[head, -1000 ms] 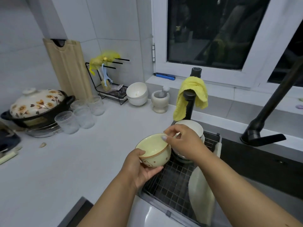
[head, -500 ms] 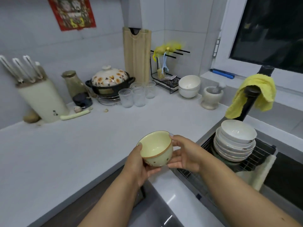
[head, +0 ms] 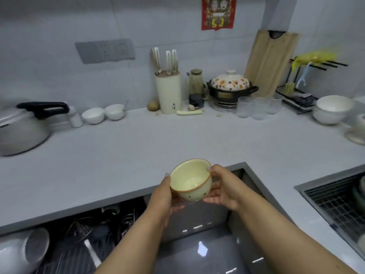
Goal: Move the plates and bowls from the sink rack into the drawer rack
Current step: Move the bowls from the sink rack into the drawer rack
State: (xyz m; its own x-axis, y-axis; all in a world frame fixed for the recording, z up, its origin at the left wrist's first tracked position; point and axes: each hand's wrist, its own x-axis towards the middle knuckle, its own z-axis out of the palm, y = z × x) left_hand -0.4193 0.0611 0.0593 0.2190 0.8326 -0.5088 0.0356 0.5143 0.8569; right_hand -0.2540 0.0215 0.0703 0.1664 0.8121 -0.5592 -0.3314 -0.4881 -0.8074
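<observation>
Cupping the bowl (head: 190, 179) between left hand (head: 164, 196) and right hand (head: 221, 187), fingers curled round its sides. Pale yellow, brown rim, small dark spots, tilted slightly left.

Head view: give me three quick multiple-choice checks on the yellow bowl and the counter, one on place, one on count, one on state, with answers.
1. Where is the yellow bowl?
A. On the counter by the kettle
B. Held in the air above the open drawer rack
C. In the sink rack

2. How many small white bowls stand next to the kettle?
A. Two
B. Four
C. None

3. How is the yellow bowl held?
A. By the left hand alone
B. By the right hand alone
C. By both hands

Answers:
1 B: it hangs in front of the counter edge, touching no surface, and the sink rack lies off to the right.
2 A: two sit side by side.
3 C: the left hand cups one side and the right hand the other.
</observation>
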